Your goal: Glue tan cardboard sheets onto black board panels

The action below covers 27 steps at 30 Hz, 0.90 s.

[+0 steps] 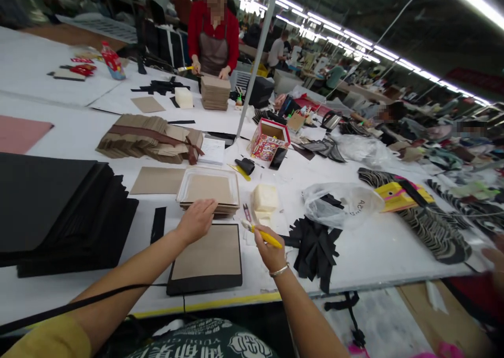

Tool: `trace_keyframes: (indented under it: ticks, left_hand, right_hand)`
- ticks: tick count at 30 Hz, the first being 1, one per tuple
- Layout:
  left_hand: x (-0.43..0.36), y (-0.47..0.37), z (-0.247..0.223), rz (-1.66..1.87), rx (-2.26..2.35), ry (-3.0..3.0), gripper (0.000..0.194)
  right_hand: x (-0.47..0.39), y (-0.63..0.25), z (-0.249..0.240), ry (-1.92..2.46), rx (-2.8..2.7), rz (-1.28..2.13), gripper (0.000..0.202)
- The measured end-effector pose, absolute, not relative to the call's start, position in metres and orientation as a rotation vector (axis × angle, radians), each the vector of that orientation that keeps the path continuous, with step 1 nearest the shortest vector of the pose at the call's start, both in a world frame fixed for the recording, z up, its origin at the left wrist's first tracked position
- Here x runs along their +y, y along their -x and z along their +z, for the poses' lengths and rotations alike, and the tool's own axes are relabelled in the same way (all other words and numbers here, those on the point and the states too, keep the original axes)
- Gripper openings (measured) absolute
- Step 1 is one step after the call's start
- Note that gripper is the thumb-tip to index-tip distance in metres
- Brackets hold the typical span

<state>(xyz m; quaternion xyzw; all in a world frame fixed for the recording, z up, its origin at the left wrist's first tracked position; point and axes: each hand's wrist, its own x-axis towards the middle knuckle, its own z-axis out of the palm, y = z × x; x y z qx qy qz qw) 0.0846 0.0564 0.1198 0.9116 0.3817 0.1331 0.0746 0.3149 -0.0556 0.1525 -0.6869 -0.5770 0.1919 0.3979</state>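
My right hand [270,250] is closed round the yellow handle of a brush [272,238], bristles pointing left toward a pale yellow block [264,198]. My left hand [198,220] is at the near edge of a stack of grey-brown boards [220,209]; its fingers are curled together, and what lies under them is hidden. A clear plastic tray [236,187] lies on that stack. In front of me, a grey-brown board [208,255] rests on a black sheet [205,284], with black margins showing round it. Small snips [247,212] lie between the tray and the block.
A tall pile of black sheets [79,206] stands at left. Black strips [315,248] lie heaped at right beside a clear plastic bag [338,203]. Behind are a tied board bundle [145,140], a red box [270,140] and a metal pole [258,59]. A co-worker [212,38] stands opposite.
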Motion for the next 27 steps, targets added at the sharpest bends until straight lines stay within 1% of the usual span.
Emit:
trace_keyframes:
  ticks: [2, 4, 5, 7, 9, 11, 13, 17, 21, 27]
  left_hand:
    - [0.023, -0.071, 0.111, 0.336, 1.028, -2.742, 0.034]
    - [-0.012, -0.059, 0.095, 0.149, 0.899, -2.706, 0.029]
    - [-0.026, -0.055, 0.086, 0.088, 0.891, -2.679, 0.030]
    - [-0.046, -0.049, 0.070, 0.035, 0.925, -2.636, 0.038]
    - [-0.053, -0.048, 0.060, 0.027, 0.980, -2.608, 0.046]
    - [-0.052, -0.050, 0.057, 0.023, 1.011, -2.586, 0.048]
    - [-0.049, -0.051, 0.058, 0.018, 1.017, -2.575, 0.049]
    - [-0.048, -0.051, 0.062, -0.010, 1.021, -2.571, 0.047]
    - [-0.051, -0.051, 0.062, -0.035, 1.038, -2.568, 0.047]
    - [-0.052, -0.050, 0.055, 0.007, 1.003, -2.608, 0.042]
  right_hand:
    - [-0.054, -0.300, 0.141, 1.781, -1.121, 0.638, 0.031]
    - [-0.042, -0.273, 0.126, 1.733, -0.949, 0.862, 0.032]
    - [-0.033, -0.256, 0.118, 1.685, -0.916, 0.969, 0.031]
    - [-0.015, -0.218, 0.102, 1.594, -0.908, 1.145, 0.029]
    - [-0.001, -0.186, 0.088, 1.557, -0.929, 1.234, 0.029]
    - [0.009, -0.170, 0.076, 1.563, -0.946, 1.249, 0.030]
    - [0.011, -0.173, 0.068, 1.599, -0.936, 1.231, 0.029]
    - [-0.001, -0.221, 0.061, 1.699, -0.874, 1.154, 0.027]
    - [-0.021, -0.275, 0.066, 1.765, -0.790, 1.063, 0.028]
    - [-0.044, -0.324, 0.084, 1.806, -0.725, 0.937, 0.026]
